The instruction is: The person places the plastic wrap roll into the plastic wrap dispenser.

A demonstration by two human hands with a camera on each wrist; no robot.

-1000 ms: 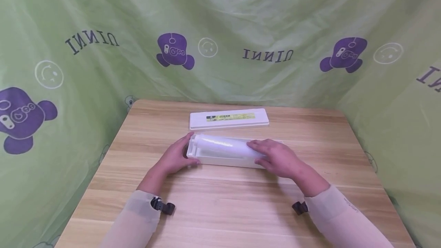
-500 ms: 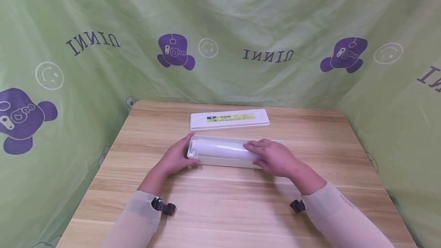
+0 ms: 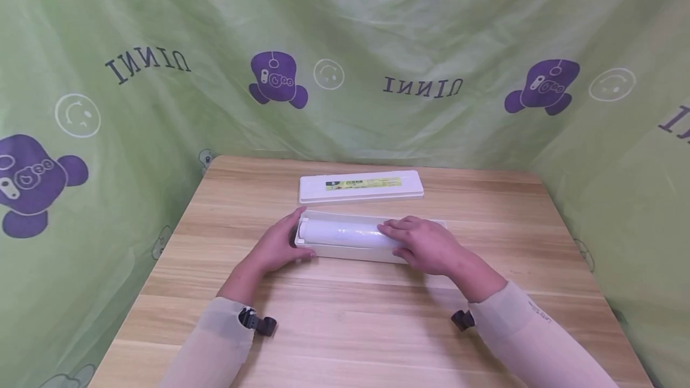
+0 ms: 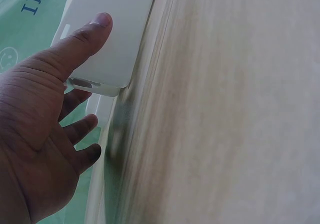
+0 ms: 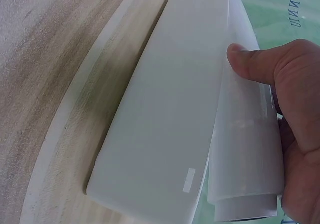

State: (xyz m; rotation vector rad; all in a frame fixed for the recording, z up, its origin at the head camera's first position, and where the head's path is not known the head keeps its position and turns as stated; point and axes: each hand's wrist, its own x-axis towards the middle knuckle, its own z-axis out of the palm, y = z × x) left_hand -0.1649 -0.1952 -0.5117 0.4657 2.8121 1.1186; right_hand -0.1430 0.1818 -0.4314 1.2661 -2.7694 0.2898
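Observation:
A long white plastic box [image 3: 356, 254] lies lengthwise on the table, its top uncovered. My left hand [image 3: 275, 245] grips its left end, the thumb along the front wall and the other fingers behind; the left wrist view shows that thumb flat on the wall. In the box's left part rests a shiny roll of cling film [image 3: 339, 232]. My right hand [image 3: 428, 245] holds the roll near its right end, thumb in front and fingers over the far side. From the right wrist view, the roll's right end with its core [image 5: 245, 207] stands above the box rim.
Behind the box lies a white lid [image 3: 372, 192] with a yellow and black label. The wooden table [image 3: 345, 328] meets a green printed curtain [image 3: 356, 124] at the back and both sides. A small black camera sits at each wrist.
The roll's left end has gone down into the box and lies straighter along it. My right hand has shifted slightly left with the roll. My left hand keeps its place on the box.

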